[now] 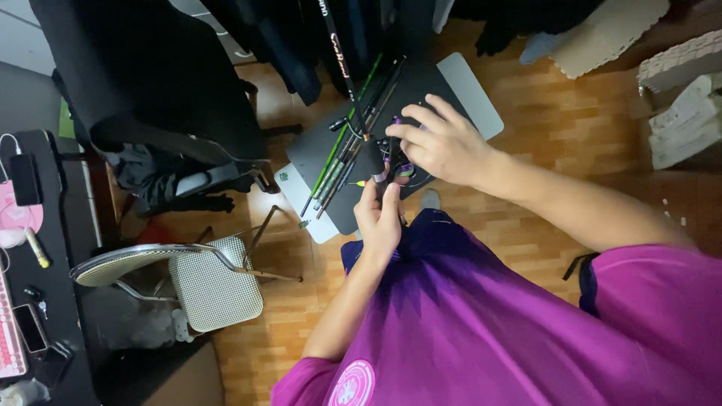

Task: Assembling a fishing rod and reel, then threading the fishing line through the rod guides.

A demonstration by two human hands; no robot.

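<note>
Two bare hands meet just ahead of the person's purple shirt [481,331]. Nearest, the left hand [380,218] is closed in a pinch on a thin dark rod section [389,162] that rises from its fingers, with a small yellow-green tip [363,183] showing just to its left. Just beyond and touching the same spot, the right hand [444,143] curls over a small fishing reel [398,167] with purple trim, fingers bent down around it, so it is clamped on the reel rather than loose. How the reel sits against the rod is hidden under the fingers; I judge that the fitting of reel to rod is in hand and not finished, since both hands grip at the joint.

Left of the right hand and a little farther out, a bundle of rod sections [353,143], dark with one green, lies slantwise on a flat dark case [429,86] with a light grey edge; these look untouched. One long black rod [342,60] runs up from the hands toward the top of the view.

As for containers, the flat case holds nothing inside that can be seen; things only lie on top. Far right of the hands, pale cardboard boxes [681,120] stand on the wooden floor [541,113], contents not visible. Far left, a woven-seat chair [214,289] and a black desk [45,225].
</note>
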